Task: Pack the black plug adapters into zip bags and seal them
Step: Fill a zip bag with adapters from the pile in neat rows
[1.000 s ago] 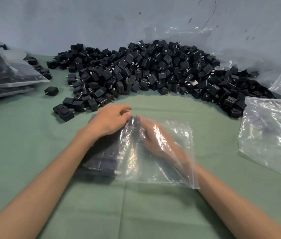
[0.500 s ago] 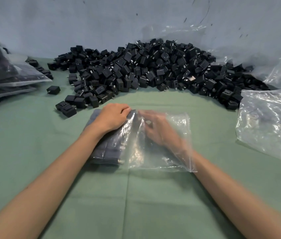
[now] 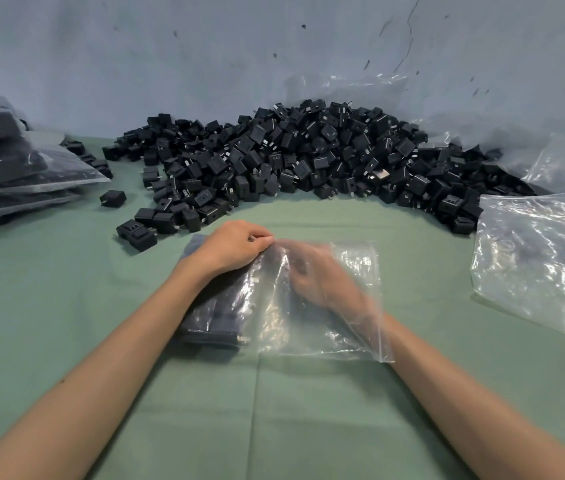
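black plug adapters [image 3: 308,157] heaped far across desk [image 3: 66,306], within reach | zip bag [image 3: 350,306] flat at centre, left half packed | left hand [image 3: 232,247] curled, pinching bag to steady | right hand [image 3: 322,278] inside bag, blurred, grip unclear

**Background.** A pale blue-grey wall [image 3: 170,46] closes the scene behind the counter [image 3: 66,289]. Its surface is matt and unevenly shaded, and it carries scattered dark specks [image 3: 303,26] and a thin dark crack line [image 3: 409,32] at upper right. The counter, as far as it shows, is covered by a sage-green cloth [image 3: 533,375]. The cloth lies smooth apart from one straight crease [image 3: 257,410], which runs toward the viewer in the centre foreground. Lighting is soft and even, and shadows on the cloth are faint.
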Tool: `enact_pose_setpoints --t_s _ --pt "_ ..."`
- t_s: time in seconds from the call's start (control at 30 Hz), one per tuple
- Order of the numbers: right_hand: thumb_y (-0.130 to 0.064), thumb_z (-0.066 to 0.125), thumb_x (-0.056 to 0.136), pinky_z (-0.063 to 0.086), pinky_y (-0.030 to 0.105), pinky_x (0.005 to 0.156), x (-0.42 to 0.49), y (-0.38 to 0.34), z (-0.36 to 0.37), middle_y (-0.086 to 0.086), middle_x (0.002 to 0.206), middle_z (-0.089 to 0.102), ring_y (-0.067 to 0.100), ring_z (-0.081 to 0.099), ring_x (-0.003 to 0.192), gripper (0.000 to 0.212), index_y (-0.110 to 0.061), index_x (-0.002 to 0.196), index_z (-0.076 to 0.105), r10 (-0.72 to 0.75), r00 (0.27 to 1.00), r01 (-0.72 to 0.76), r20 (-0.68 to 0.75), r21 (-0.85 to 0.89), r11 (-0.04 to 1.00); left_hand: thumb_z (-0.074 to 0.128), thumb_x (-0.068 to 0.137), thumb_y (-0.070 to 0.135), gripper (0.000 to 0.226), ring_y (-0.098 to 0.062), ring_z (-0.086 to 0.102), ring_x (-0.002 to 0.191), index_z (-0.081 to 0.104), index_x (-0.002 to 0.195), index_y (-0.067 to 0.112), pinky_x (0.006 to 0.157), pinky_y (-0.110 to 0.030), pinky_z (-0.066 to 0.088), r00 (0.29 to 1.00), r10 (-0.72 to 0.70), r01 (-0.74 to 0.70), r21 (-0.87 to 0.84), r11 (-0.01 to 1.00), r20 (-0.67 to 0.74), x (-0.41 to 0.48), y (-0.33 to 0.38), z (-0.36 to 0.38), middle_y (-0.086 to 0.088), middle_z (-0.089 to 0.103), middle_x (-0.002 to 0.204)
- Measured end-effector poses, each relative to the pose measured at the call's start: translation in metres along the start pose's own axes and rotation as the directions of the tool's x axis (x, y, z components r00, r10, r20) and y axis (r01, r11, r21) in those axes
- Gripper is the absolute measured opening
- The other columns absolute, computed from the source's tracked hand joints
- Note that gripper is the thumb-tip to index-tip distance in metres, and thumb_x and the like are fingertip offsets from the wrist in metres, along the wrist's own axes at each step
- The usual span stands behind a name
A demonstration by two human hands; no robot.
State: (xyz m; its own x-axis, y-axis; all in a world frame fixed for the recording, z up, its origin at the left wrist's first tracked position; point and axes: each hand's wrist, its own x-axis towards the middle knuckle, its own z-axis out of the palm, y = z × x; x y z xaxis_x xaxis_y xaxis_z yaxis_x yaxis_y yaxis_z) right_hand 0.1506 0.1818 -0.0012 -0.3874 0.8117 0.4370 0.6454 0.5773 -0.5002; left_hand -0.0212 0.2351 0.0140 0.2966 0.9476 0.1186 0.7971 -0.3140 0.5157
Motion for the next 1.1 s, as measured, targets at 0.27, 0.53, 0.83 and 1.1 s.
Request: enact_pose_setpoints --t_s 0.27,0.53,0.83,1.1 --pt "-0.001 0.043 0.09 0.042 0.024 0.092 0.004 0.012 0.005 0.012 0.118 0.057 0.021 0.054 0.103 0.049 -0.005 0.139 0.042 0.061 0.976 -0.03 0.208 -0.15 0.988 0.055 0.095 0.029 0.022 -0.006 0.058 0.087 0.076 0.097 0.024 0.072 -0.022 0.039 1.0 0.015 -0.015 -0.015 1.0 0.015 0.011 0.002 -0.002 0.014 0.068 0.09" --pt "-0.001 0.042 0.09 0.04 0.026 0.071 0.001 0.013 0.007 0.012 0.095 0.058 0.021 0.05 0.079 0.023 0.0 0.108 0.056 0.004 0.991 0.018 0.132 -0.17 0.985 0.055 0.095 0.034 0.024 -0.001 0.055 0.064 0.07 0.08 0.023 0.058 -0.015 0.037 0.998 0.006 0.0 -0.083 0.997 0.063 0.017 0.009 0.0 0.011 0.064 0.069" --pt "0.0 0.04 0.09 0.049 0.036 0.08 0.002 0.007 0.003 0.014 0.103 0.062 0.028 0.06 0.086 0.022 0.002 0.104 0.057 -0.021 0.979 0.057 0.204 -0.17 0.984 0.065 0.089 0.024 0.02 -0.001 0.049 0.048 0.067 0.07 0.018 0.049 -0.009 0.037 0.93 -0.024 0.05 -0.06 0.997 0.367 0.042 0.023 -0.016 0.014 0.057 0.052" --pt "-0.005 0.041 0.093 0.049 0.038 0.091 0.001 0.01 0.01 0.017 0.118 0.057 0.029 0.057 0.102 0.035 -0.002 0.128 0.047 -0.02 0.979 0.058 0.203 -0.183 0.981 0.067 0.088 0.033 0.018 -0.002 0.044 0.045 0.072 0.074 0.022 0.049 -0.011 0.036 0.959 0.012 0.056 -0.228 0.972 0.284 0.035 0.011 -0.012 0.013 0.056 0.051"
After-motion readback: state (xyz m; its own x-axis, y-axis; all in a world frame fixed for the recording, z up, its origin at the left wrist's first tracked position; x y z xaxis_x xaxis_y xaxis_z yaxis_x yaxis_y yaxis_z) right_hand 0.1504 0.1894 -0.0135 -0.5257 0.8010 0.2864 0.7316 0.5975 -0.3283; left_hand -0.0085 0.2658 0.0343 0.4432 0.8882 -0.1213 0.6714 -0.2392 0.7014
